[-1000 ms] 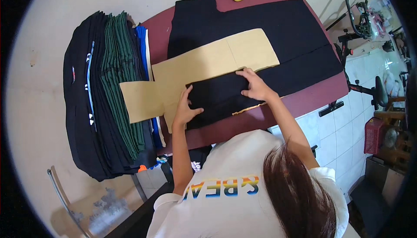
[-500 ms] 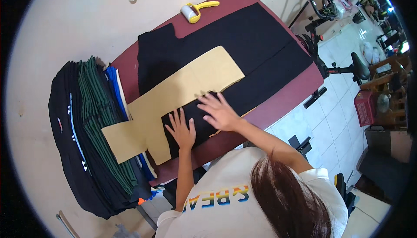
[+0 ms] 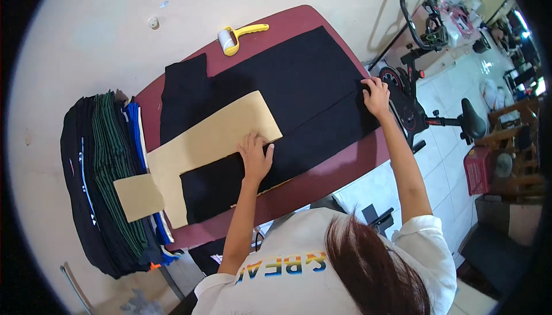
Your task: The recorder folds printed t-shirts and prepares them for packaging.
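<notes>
A black shirt-like garment (image 3: 305, 79) lies spread on a maroon padded board (image 3: 374, 148), with a sleeve-shaped part at its upper left. On it rests a tan cardboard template (image 3: 213, 128), whose narrower left end reaches over a stack of folded clothes. My left hand (image 3: 255, 157) lies with fingers apart across the template's lower edge and the black cloth. At the garment's right end, my right hand (image 3: 376, 97) has its fingers bent around the hem. The fabric between its fingers is mostly hidden.
Black, green, blue and white folded clothes (image 3: 112, 171) are stacked at the left. A yellow-handled lint roller (image 3: 228, 40) lies at the board's far edge, near the wall. Beyond the right end stands an exercise bike (image 3: 411, 90); a red crate (image 3: 477, 168) sits farther right.
My right hand has moved from the middle of the garment to its right end and closed on the hem. My left hand has shifted right onto the template's edge. The whole view has shifted.
</notes>
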Available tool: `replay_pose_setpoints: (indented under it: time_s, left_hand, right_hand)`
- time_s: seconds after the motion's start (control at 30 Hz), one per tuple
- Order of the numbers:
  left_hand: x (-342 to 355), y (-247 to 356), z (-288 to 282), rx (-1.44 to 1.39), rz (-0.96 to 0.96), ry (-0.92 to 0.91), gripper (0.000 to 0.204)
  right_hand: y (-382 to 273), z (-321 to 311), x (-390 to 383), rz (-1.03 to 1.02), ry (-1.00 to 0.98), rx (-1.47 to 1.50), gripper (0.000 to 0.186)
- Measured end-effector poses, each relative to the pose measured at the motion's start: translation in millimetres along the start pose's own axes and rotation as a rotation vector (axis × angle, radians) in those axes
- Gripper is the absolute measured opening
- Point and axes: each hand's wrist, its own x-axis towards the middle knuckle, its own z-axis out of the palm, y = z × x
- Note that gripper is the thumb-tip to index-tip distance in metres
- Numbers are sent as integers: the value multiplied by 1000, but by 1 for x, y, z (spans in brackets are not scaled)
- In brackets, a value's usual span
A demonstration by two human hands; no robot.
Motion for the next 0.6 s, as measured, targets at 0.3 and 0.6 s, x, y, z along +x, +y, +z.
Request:
replay_pose_setpoints:
  time_s: [0.3, 0.6]
  left_hand:
    - [3, 8, 13, 99, -140, 24, 13]
    - [-2, 14, 37, 391, -184, 111, 45]
  right_hand:
    - [51, 11, 36, -148, -255, 202, 17]
    - [-22, 9, -29, -410, -91, 39, 46]
